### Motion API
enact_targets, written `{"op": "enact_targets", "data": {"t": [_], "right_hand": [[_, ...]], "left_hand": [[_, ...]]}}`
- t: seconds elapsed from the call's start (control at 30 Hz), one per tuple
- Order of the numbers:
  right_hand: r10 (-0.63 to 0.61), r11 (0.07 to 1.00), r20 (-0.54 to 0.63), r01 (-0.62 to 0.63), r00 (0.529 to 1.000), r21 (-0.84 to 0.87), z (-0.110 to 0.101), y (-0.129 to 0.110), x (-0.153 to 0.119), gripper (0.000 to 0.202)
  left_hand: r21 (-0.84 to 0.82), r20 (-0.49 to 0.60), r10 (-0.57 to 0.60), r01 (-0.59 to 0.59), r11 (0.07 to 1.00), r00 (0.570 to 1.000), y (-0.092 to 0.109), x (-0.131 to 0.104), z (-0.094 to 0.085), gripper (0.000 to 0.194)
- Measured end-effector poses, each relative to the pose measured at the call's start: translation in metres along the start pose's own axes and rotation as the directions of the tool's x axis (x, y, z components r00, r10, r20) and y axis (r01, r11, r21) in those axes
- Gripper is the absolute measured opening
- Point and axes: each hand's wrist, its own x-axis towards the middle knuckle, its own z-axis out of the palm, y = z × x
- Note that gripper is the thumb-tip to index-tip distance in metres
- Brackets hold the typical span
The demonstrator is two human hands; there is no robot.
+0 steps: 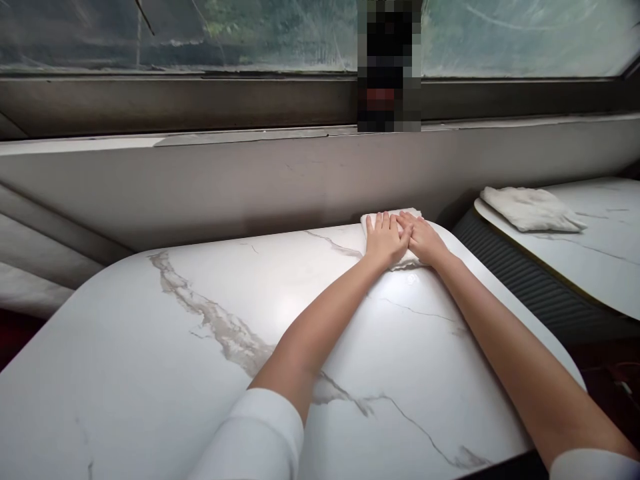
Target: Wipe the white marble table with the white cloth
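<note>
A folded white cloth (407, 260) lies on the white marble-patterned table (200, 373), at its far edge by the wall. My left hand (386, 240) rests flat on the cloth with its fingers spread. Beside it my right hand (424, 239) also lies flat on the cloth, fingers stretched out and touching my left hand. Parts of the cloth are hidden beneath both palms.
A second marble-patterned table (600, 267) stands at the right with another white cloth (533, 208) on it. The wall (225, 180) and a window (280, 33) run behind the tables. A padded seat back (35, 247) is at the left.
</note>
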Motion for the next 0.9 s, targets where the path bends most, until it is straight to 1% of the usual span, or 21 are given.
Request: {"op": "enact_targets", "data": {"t": [0.1, 0.2, 0.27, 0.33, 0.47, 0.53, 0.6, 0.67, 0.73, 0.8, 0.9], "right_hand": [[0.021, 0.999, 0.013, -0.02, 1.0, -0.03, -0.006, -0.008, -0.023, 0.056], [0.032, 0.998, 0.023, -0.031, 0.999, -0.056, -0.016, -0.022, -0.063, 0.057], [0.021, 0.997, 0.011, -0.02, 1.0, -0.069, -0.023, -0.037, -0.098, 0.057], [-0.002, 0.996, -0.013, 0.001, 1.0, -0.086, -0.031, -0.057, -0.138, 0.058], [-0.068, 0.992, -0.074, 0.06, 0.995, -0.107, -0.046, -0.11, -0.218, 0.066], [-0.064, 0.993, -0.101, 0.054, 0.993, -0.107, -0.052, -0.137, -0.246, 0.07], [-0.048, 0.994, -0.115, 0.036, 0.992, -0.106, -0.055, -0.158, -0.261, 0.072], [-0.056, 0.993, -0.108, 0.044, 0.993, -0.114, -0.053, -0.172, -0.26, 0.073], [-0.083, 0.989, -0.087, 0.072, 0.993, -0.126, -0.047, -0.177, -0.243, 0.072], [-0.087, 0.989, -0.051, 0.08, 0.995, -0.128, -0.037, -0.177, -0.211, 0.068], [-0.018, 0.995, 0.001, 0.019, 1.0, -0.099, -0.022, -0.172, -0.144, 0.061]], "left_hand": [[-0.001, 0.026, 0.054, -0.054, 0.999, 0.998, 0.005, -0.014, -0.002, 0.069], [-0.015, 0.037, 0.114, -0.114, 0.993, 0.993, 0.016, -0.047, -0.007, 0.07], [-0.029, 0.046, 0.156, -0.155, 0.988, 0.987, 0.025, -0.081, -0.015, 0.071], [-0.049, 0.067, 0.207, -0.204, 0.978, 0.976, 0.034, -0.121, -0.025, 0.073], [-0.094, 0.114, 0.313, -0.303, 0.948, 0.943, 0.044, -0.205, -0.052, 0.076], [-0.113, 0.148, 0.366, -0.352, 0.929, 0.919, 0.042, -0.237, -0.066, 0.076], [-0.129, 0.182, 0.398, -0.379, 0.916, 0.899, 0.036, -0.259, -0.076, 0.074], [-0.14, 0.206, 0.389, -0.366, 0.92, 0.898, 0.026, -0.266, -0.082, 0.07], [-0.147, 0.216, 0.329, -0.302, 0.942, 0.919, 0.014, -0.259, -0.082, 0.066], [-0.143, 0.197, 0.231, -0.206, 0.968, 0.953, -0.003, -0.238, -0.078, 0.062], [-0.124, 0.132, 0.114, -0.098, 0.987, 0.985, -0.036, -0.188, -0.071, 0.058]]}}
